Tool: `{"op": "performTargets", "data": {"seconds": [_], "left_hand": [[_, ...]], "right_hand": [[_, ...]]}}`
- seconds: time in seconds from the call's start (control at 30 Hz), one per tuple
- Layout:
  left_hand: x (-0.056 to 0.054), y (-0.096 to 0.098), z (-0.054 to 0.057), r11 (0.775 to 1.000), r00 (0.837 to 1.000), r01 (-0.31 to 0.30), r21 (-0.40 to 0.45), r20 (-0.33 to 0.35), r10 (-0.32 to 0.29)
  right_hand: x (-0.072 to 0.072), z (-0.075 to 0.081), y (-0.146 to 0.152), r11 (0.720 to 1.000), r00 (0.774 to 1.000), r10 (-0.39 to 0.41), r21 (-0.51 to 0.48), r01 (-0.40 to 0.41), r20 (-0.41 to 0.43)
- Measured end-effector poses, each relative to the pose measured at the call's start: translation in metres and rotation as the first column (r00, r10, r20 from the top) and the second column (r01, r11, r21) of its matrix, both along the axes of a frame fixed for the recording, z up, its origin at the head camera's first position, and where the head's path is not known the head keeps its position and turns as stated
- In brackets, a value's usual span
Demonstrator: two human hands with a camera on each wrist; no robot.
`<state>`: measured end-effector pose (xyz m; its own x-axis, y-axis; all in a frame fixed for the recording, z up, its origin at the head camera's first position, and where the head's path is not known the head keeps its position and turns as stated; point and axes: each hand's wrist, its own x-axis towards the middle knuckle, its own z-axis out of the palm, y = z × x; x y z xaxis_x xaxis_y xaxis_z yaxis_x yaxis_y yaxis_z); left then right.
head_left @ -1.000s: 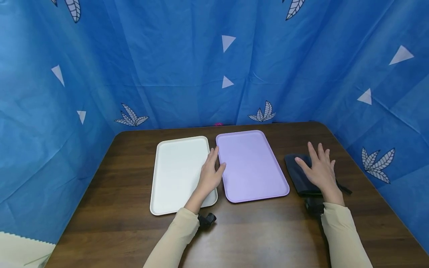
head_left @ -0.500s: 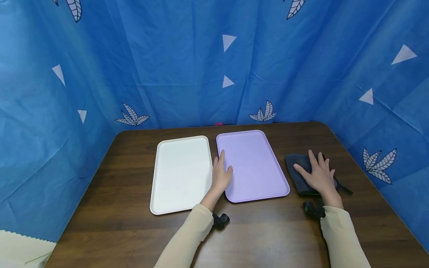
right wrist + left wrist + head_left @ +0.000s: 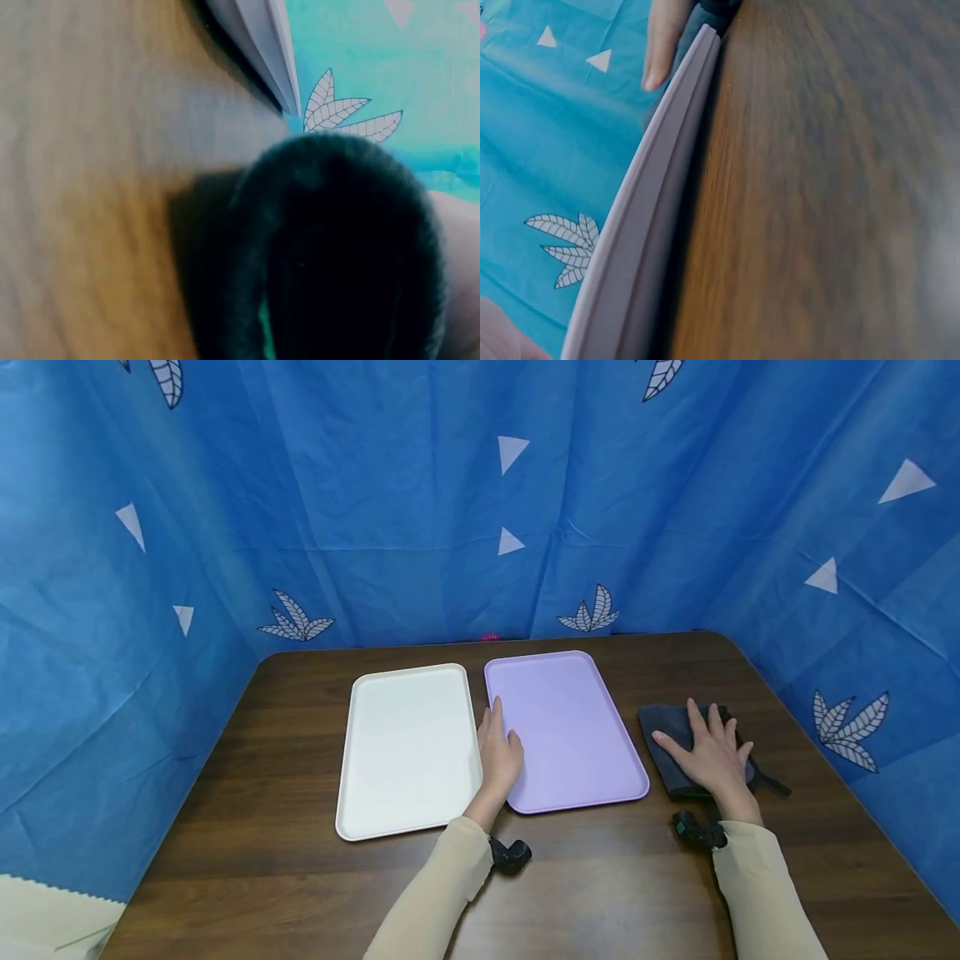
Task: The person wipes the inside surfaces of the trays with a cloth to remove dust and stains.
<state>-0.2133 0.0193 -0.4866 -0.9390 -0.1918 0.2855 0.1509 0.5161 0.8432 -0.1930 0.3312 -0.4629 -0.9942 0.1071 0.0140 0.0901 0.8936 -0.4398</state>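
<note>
A purple tray (image 3: 570, 727) lies flat in the middle of the head view. My left hand (image 3: 500, 762) is over its left edge, fingers straight and pointing away; part of this hand (image 3: 502, 339) shows beside the tray's side wall (image 3: 641, 240) in the left wrist view. On the right, my right hand (image 3: 712, 762) rests with spread fingers on a dark grey folded cloth item (image 3: 663, 739) with a black strap (image 3: 771, 783). In the right wrist view the item's thick fuzzy fold (image 3: 330, 161) fills the foreground, with a bit of green inside.
A white tray (image 3: 408, 752) lies left of the purple one, a narrow gap between them. Both stand on a dark wooden table (image 3: 247, 827). Blue patterned curtains (image 3: 390, 485) enclose the back and sides. A black wrist camera (image 3: 512, 857) hangs below the left wrist.
My left hand has moved right, from the white tray's right edge to the purple tray's left edge. My right hand has come down onto the dark cloth item. The trays have not moved.
</note>
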Motion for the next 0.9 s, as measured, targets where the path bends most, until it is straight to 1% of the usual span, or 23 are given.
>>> {"op": "performTargets", "data": {"seconds": [0.07, 0.17, 0.37, 0.6, 0.73, 0.8, 0.9], "left_hand": [[0.0, 0.0019, -0.0021, 0.999, 0.999, -0.03, -0.014, -0.035, 0.029], [-0.0006, 0.0035, -0.0042, 0.998, 0.997, -0.062, -0.024, -0.05, 0.061], [-0.0015, 0.0033, -0.0052, 0.997, 0.995, -0.08, -0.01, -0.056, 0.08], [-0.0009, 0.0028, -0.0058, 0.992, 0.989, -0.123, 0.021, -0.08, 0.124], [-0.0014, 0.0028, -0.0054, 0.991, 0.986, -0.124, 0.053, -0.101, 0.129], [-0.0018, 0.0028, -0.0042, 0.989, 0.985, -0.121, 0.085, -0.117, 0.13], [-0.0026, 0.0031, -0.0017, 0.98, 0.983, -0.128, 0.153, -0.112, 0.146]], "right_hand": [[0.0007, -0.0004, -0.0003, 1.0, 1.0, -0.001, 0.005, 0.001, 0.0], [0.0017, -0.0001, -0.0006, 1.0, 1.0, 0.004, 0.011, -0.004, 0.003], [0.0019, 0.0006, 0.0003, 1.0, 1.0, 0.011, 0.015, -0.011, 0.0], [-0.0001, -0.0017, -0.0008, 1.0, 1.0, 0.01, 0.024, -0.01, 0.012], [-0.0005, -0.0026, -0.0011, 1.0, 1.0, 0.003, 0.024, -0.003, 0.017], [-0.0005, -0.0028, -0.0013, 1.0, 1.0, -0.003, 0.025, 0.003, 0.019], [-0.0007, -0.0037, -0.0016, 1.0, 1.0, -0.012, 0.029, 0.011, 0.019]]}}
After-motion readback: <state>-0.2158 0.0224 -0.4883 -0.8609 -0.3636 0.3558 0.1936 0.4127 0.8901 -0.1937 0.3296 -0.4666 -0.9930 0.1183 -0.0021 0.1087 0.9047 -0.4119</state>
